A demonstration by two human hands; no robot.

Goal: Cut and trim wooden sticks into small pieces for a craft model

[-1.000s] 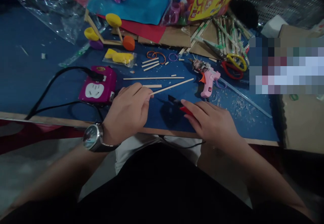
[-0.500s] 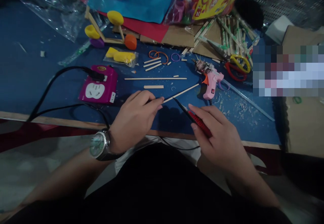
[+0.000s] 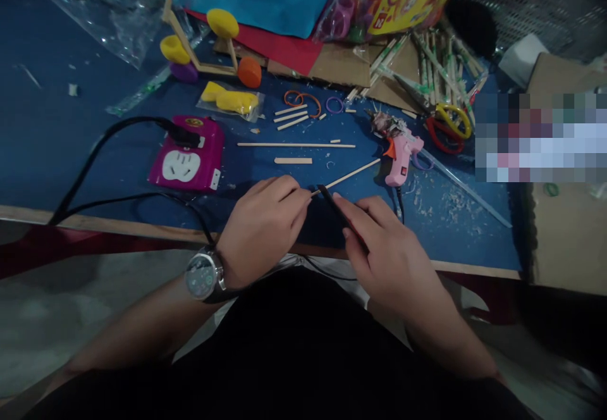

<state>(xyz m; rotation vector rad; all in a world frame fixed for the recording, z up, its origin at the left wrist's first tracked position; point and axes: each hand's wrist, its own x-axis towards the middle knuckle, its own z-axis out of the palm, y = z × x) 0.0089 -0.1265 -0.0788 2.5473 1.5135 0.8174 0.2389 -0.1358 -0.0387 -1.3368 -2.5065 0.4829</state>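
My left hand (image 3: 265, 227), with a wristwatch on its wrist, pinches the near end of a thin wooden stick (image 3: 353, 175) that slants up to the right over the blue table. In my right hand (image 3: 386, 249) is a utility knife (image 3: 337, 211) with a dark blade. Its red handle is mostly covered by my fingers. The blade lies across the stick, just right of my left fingertips. Beyond my hands lie another long stick (image 3: 296, 145) and a short flat wooden piece (image 3: 293, 160).
A pink glue gun (image 3: 401, 162) lies right of the stick, near scissors (image 3: 448, 128). A magenta power adapter (image 3: 208, 154) with black cords sits at left. Behind are a yellow packet (image 3: 230, 99), a stick frame with coloured knobs (image 3: 215, 68) and cardboard (image 3: 341, 69). A box (image 3: 569, 230) stands right.
My right hand has moved left with the utility knife, bringing the blade closer to my left fingertips and turning the red handle further out of sight. My left hand still holds the stick.
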